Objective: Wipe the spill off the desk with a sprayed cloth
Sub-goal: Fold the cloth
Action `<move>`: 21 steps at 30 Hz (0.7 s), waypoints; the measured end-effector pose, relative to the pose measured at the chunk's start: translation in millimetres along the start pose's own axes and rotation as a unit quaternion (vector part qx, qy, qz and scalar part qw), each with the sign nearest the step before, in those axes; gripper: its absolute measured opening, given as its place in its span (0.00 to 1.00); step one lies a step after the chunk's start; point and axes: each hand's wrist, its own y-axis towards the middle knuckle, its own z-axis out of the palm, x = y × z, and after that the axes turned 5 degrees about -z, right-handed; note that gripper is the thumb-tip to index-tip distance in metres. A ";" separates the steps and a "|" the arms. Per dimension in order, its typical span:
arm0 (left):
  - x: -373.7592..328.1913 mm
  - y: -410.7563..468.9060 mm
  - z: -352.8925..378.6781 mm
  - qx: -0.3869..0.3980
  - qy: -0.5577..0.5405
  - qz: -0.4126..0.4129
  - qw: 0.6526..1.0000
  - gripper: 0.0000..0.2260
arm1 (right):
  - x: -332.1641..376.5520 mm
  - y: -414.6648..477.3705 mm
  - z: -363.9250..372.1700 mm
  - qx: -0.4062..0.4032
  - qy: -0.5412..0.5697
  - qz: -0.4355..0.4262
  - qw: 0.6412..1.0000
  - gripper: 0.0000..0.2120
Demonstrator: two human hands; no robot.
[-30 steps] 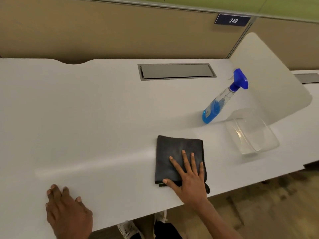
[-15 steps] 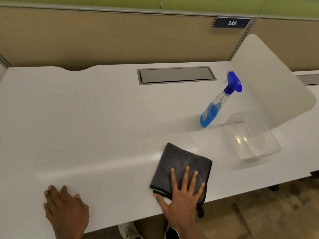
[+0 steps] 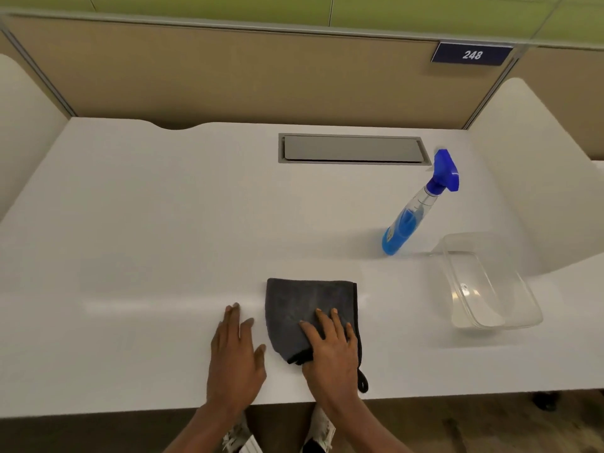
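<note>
Desk point(image 3: 163, 223): we are seeing a pale sheen left of the cloth point(image 3: 304, 305), possibly wetness.
Cloth: lying folded near the front edge.
Right hand point(image 3: 330, 351): we are pressing flat fingers on the cloth.
Left hand point(image 3: 233, 358): resting open just beside it.

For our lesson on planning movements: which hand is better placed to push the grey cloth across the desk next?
The right hand: its straight fingers lie flat on the grey cloth. The left hand rests on the bare desk beside it.
</note>
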 end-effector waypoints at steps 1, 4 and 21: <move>-9.2 -0.6 4.5 0.006 0.002 0.007 1.000 0.26 | -5.3 -0.9 -4.0 -0.030 0.067 0.017 0.997 0.27; -29.4 -2.0 9.0 0.017 -0.045 0.014 0.999 0.27 | -13.3 1.7 -45.8 -0.024 0.309 0.085 0.947 0.14; -144.6 4.7 -52.1 0.157 -0.516 -0.122 0.833 0.31 | -105.8 3.8 -137.4 0.054 0.680 0.293 0.670 0.36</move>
